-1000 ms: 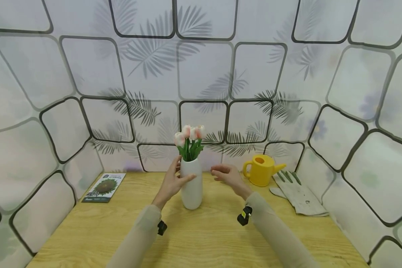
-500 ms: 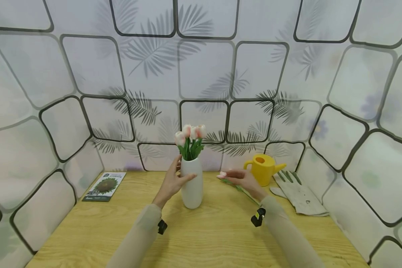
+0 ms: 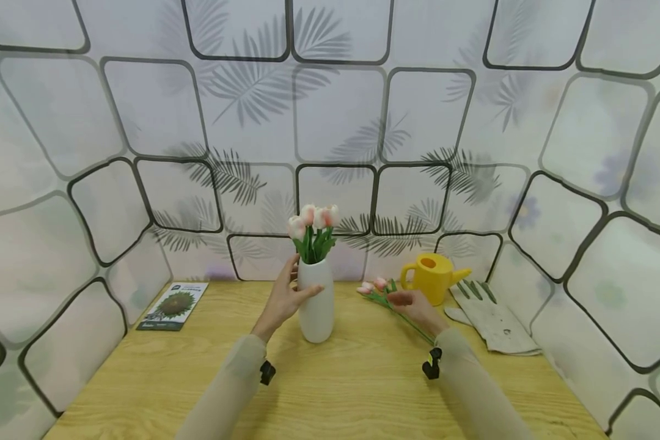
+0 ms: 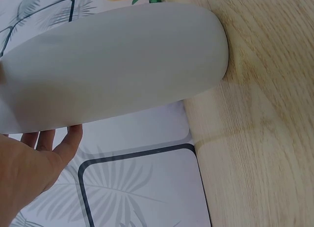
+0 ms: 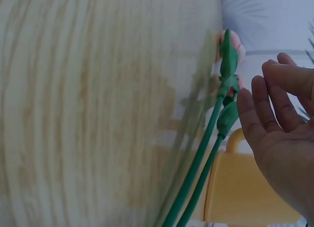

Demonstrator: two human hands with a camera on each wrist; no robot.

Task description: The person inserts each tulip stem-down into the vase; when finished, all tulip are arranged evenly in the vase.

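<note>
My left hand (image 3: pixel 287 299) holds a tall white vase (image 3: pixel 316 308) from its left side, thumb across the front and fingers around the far side. The vase stands upright, with several pink-and-white tulips (image 3: pixel 312 223) in it. In the left wrist view, the fingers of the left hand (image 4: pixel 29 168) touch the vase (image 4: pixel 117 65). Two loose tulips (image 5: pixel 198 163) lie on the table, heads toward the back. Just beside their heads, my right hand (image 3: pixel 415 307) hovers with relaxed, slightly bent fingers. The right wrist view shows nothing gripped in the right hand (image 5: pixel 282 119).
Behind the right hand stands a yellow watering can (image 3: pixel 431 280). White gardening gloves (image 3: pixel 497 327) with green fingertips lie right of it. A seed packet (image 3: pixel 173 307) with a flower picture is at the left on the wooden table (image 3: pixel 330 391). Patterned walls (image 3: pixel 335 116) enclose the back and sides.
My right hand has moved right, away from the vase. One loose tulip showed at its fingertips half a second ago; two are visible now. The left hand and vase have stayed put.
</note>
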